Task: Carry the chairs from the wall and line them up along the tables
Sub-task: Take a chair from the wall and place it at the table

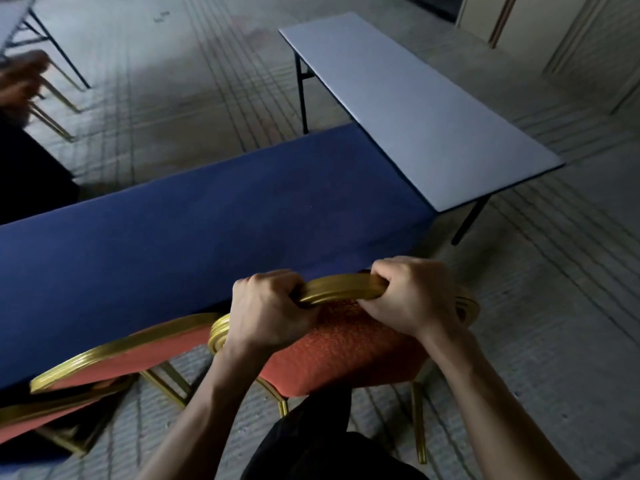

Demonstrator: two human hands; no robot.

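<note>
A gold-framed chair with a red-orange seat [346, 358] stands right below me, at the near edge of a blue-covered table [207, 230]. My left hand [266, 310] grips the left part of its curved gold top rail [341, 287]. My right hand [412, 292] grips the right part of the same rail. A second red and gold chair [114, 362] sits to the left, its back against the same table edge. The front of both seats is hidden under the table.
A bare grey folding table [415, 109] with black legs runs away at the right, touching the blue table's far end. Another table and blurred gold chair legs [52, 109] are at the far left. Patterned carpet lies between them. A pale wall panel stands at the top right.
</note>
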